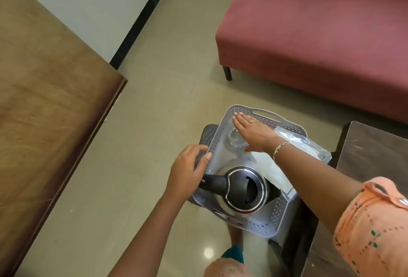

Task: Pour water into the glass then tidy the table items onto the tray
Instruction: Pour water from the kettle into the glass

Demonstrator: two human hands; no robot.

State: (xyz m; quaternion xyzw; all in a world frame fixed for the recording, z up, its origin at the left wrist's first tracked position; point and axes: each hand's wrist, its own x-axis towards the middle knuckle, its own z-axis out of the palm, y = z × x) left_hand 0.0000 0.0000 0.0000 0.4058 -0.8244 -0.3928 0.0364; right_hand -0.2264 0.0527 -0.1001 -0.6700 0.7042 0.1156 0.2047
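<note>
Clear glass [234, 138] is sitting upright in the far left corner of the grey perforated tray [283, 209], whether it is holding water cannot be told. Steel kettle [242, 188] with black lid is standing in the near part of the same tray, handle pointing left. White plastic packet [302, 144] is lying along the tray's right side, sticking out over the rim. Right hand [254, 131] is stretching flat over the glass, fingers straight and gripping nothing, fingertips reaching the far rim – ring and bracelet showing. Left hand [187, 171] is grasping the tray's left rim, fingers curling over the edge just beside the kettle handle. Tray is resting on a dark stool [206, 133] – red sofa [320, 34] behind, wooden table [44, 100] at left, dark table [371, 155] at right
</note>
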